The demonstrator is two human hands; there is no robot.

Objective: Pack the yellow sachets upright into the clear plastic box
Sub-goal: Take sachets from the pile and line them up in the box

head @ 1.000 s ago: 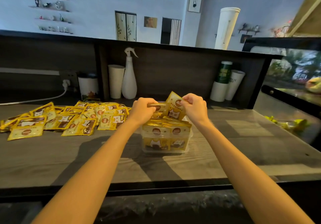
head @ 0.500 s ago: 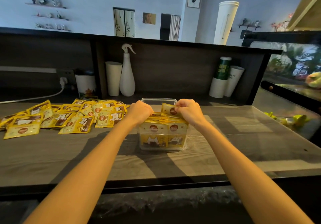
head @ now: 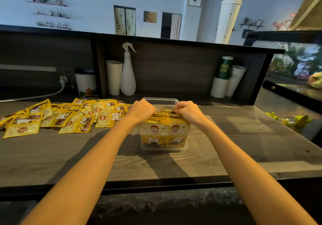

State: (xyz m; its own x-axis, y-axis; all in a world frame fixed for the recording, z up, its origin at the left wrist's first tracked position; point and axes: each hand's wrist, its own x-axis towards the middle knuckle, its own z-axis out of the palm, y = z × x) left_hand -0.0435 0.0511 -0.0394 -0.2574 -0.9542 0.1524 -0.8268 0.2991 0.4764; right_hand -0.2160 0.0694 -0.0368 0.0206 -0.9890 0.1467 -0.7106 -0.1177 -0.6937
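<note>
I am reaching both arms over the dark wood-grain counter (head: 52, 158), where the clear plastic box (head: 161, 101) is sitting at centre, packed with yellow sachets (head: 163, 128) standing upright in two side-by-side rows. My left hand (head: 143, 108) is curled into a loose fist, pressing down on the sachet tops at the box's left side. My right hand (head: 187, 110) is bent over the right side, its fingertips (head: 176, 110) pinching the top edge of a sachet in the far part of the row. The nearest sachets are showing a round brown label above a white cartoon cat; the writing on them is too small for me to read.

To the left, a loose pile of sachets (head: 64, 116) is lying flat across the counter. At the far edge, a white spray bottle (head: 128, 74) is standing just beside a tall white cup (head: 114, 77). Farther right, a green sleeve of cups (head: 224, 67) with pale lettering I cannot make out is leaning by a white cup (head: 235, 80) printed with words ending in "IS".
</note>
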